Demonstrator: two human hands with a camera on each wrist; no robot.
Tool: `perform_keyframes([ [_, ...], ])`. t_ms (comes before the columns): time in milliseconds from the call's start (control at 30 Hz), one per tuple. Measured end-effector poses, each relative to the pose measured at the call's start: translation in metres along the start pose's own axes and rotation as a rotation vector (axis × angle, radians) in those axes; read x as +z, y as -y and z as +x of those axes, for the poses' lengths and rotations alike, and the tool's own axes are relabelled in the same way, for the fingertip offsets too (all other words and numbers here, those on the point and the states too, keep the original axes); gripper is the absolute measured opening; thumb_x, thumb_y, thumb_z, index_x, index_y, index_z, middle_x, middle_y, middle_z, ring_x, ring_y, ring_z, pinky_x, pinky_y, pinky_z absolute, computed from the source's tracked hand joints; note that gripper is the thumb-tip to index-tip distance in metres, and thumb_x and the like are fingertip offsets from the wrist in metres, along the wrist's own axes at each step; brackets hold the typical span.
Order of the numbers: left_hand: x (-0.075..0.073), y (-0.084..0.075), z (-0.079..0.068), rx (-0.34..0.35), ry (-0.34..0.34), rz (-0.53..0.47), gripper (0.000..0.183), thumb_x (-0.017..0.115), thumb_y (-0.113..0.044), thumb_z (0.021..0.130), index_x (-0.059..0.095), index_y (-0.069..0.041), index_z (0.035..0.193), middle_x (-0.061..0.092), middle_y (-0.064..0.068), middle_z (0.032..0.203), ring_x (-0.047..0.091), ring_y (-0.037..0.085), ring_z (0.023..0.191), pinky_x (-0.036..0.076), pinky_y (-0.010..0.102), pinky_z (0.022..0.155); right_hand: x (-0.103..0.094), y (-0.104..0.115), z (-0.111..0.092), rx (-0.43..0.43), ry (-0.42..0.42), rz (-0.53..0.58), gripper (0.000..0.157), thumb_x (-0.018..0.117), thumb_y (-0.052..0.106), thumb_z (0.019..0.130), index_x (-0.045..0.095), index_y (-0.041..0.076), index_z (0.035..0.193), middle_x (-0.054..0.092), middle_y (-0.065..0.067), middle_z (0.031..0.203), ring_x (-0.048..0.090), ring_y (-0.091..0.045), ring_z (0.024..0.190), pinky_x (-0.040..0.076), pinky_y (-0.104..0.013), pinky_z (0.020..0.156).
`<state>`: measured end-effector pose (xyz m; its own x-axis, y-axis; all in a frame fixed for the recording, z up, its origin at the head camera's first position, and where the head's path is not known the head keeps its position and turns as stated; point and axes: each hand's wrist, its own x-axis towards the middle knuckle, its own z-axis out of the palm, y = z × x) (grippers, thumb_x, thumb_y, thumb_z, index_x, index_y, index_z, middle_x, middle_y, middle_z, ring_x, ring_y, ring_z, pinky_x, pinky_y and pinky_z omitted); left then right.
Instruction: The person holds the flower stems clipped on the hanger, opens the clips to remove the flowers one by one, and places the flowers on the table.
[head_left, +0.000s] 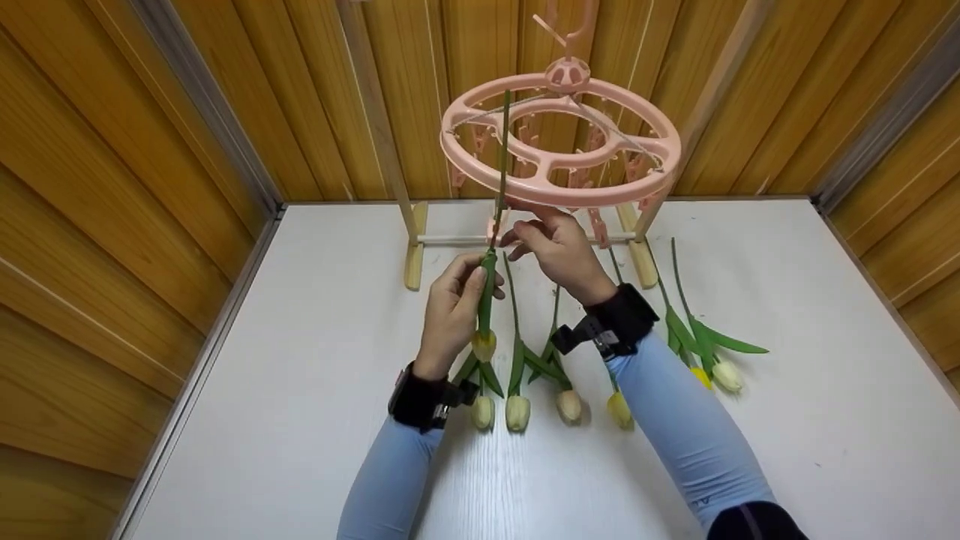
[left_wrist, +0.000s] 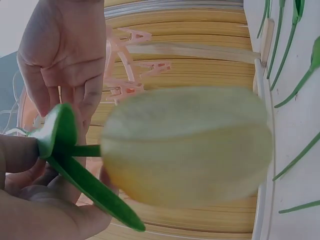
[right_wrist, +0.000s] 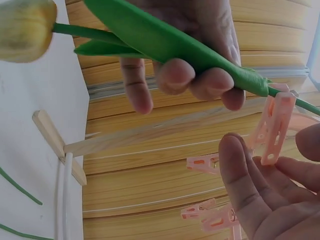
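My left hand [head_left: 452,304] pinches an artificial tulip [head_left: 486,296] around its green leaves, just below where the bare stem begins. The pale yellow bloom [left_wrist: 185,145] hangs downward and the stem points up, passing in front of the pink round clip hanger [head_left: 577,196]. A pink clip [right_wrist: 277,125] meets the stem just above the leaves; whether it bites the stem I cannot tell. Close to that clip, my right hand [head_left: 561,251] has its fingers loosely bent and spread apart. In the right wrist view its fingertips [right_wrist: 232,150] are beside the clip's handles, without a visible pinch.
Several tulips lie on the white table, among them a cream one [head_left: 517,414], a peach one [head_left: 569,406] and a white one [head_left: 727,376]. A wooden stand [head_left: 413,247] rises behind the hands. More pink clips [left_wrist: 156,66] dangle from the hanger.
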<state>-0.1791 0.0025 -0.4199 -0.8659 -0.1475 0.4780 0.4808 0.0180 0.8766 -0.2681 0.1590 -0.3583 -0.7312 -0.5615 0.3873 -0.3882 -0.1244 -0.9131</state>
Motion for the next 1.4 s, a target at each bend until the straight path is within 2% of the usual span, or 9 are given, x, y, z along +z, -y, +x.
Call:
perform_keyframes([
  [67,0.0,0.0,0.0,-0.002,0.01,-0.009,0.026,0.046,-0.003,0.109,0.06,0.012,0.124,0.066,0.024,0.096,0.067,0.019,0.079,0.057,0.029,0.074,-0.001,0.001,0.003,0.0,0.018,0.004,0.043,0.046,0.001,0.106,0.05,-0.005,0.149,0.061,-0.022,0.133,0.07,-0.014,0.096,0.059,-0.033,0.081],
  [300,0.001,0.001,0.0,-0.014,0.03,-0.042,0.027,0.045,-0.003,0.109,0.06,0.014,0.124,0.061,0.035,0.097,0.066,0.017,0.077,0.056,0.027,0.073,-0.003,0.001,0.009,-0.032,0.094,-0.038,0.038,0.048,-0.003,0.105,0.057,-0.006,0.141,0.067,-0.017,0.115,0.066,-0.032,0.095,0.058,-0.032,0.08],
  [533,-0.002,0.0,0.0,-0.032,0.054,-0.047,0.026,0.044,-0.004,0.11,0.06,0.011,0.124,0.069,0.021,0.098,0.068,0.019,0.081,0.056,0.029,0.076,-0.011,-0.001,0.007,-0.068,0.119,-0.069,0.041,0.053,-0.003,0.103,0.052,-0.01,0.143,0.073,-0.006,0.099,0.069,-0.011,0.089,0.055,-0.029,0.077],
  [733,-0.007,0.002,0.002,-0.029,0.057,-0.041,0.028,0.042,-0.005,0.11,0.058,0.009,0.129,0.07,0.026,0.109,0.072,0.026,0.089,0.057,0.034,0.084,-0.015,-0.002,0.007,-0.113,0.09,-0.094,0.036,0.06,-0.001,0.102,0.057,-0.009,0.137,0.071,-0.011,0.113,0.07,-0.018,0.089,0.056,-0.028,0.074],
  [867,-0.009,0.003,0.002,-0.031,0.044,-0.052,0.03,0.043,-0.004,0.11,0.051,0.011,0.135,0.061,0.03,0.12,0.073,0.034,0.091,0.058,0.042,0.09,-0.017,-0.004,0.007,-0.13,0.057,-0.094,0.037,0.062,-0.003,0.1,0.058,-0.009,0.136,0.071,-0.013,0.115,0.068,-0.021,0.088,0.056,-0.027,0.073],
  [967,-0.009,0.002,0.002,-0.045,0.005,-0.065,0.028,0.045,-0.003,0.109,0.045,0.01,0.134,0.053,0.025,0.124,0.073,0.037,0.091,0.057,0.044,0.092,-0.017,-0.005,0.007,-0.129,0.043,-0.069,0.034,0.062,-0.004,0.099,0.06,-0.011,0.132,0.071,-0.011,0.115,0.068,-0.019,0.086,0.056,-0.027,0.072],
  [1067,-0.009,0.001,0.002,-0.043,-0.038,-0.07,0.019,0.05,-0.003,0.107,0.043,0.006,0.122,0.049,0.02,0.123,0.073,0.038,0.091,0.057,0.042,0.092,-0.017,-0.004,0.007,-0.133,0.03,-0.059,0.03,0.062,-0.004,0.099,0.062,-0.012,0.128,0.07,-0.008,0.113,0.068,-0.019,0.083,0.055,-0.027,0.071],
  [1200,-0.009,-0.001,0.002,-0.026,-0.054,-0.049,0.019,0.06,-0.002,0.102,0.043,0.0,0.109,0.053,0.017,0.122,0.073,0.036,0.092,0.057,0.033,0.081,-0.016,-0.003,0.006,-0.137,0.023,-0.058,0.027,0.062,-0.002,0.1,0.063,-0.012,0.125,0.071,-0.006,0.112,0.066,-0.019,0.081,0.054,-0.026,0.071],
  [1400,-0.009,0.0,0.0,0.002,-0.049,0.027,0.023,0.068,-0.001,0.098,0.052,0.005,0.114,0.054,0.017,0.117,0.073,0.034,0.093,0.057,0.029,0.079,-0.016,-0.004,0.004,-0.149,0.019,-0.032,0.026,0.06,-0.004,0.101,0.062,-0.015,0.125,0.072,-0.005,0.111,0.066,-0.017,0.08,0.054,-0.027,0.071],
])
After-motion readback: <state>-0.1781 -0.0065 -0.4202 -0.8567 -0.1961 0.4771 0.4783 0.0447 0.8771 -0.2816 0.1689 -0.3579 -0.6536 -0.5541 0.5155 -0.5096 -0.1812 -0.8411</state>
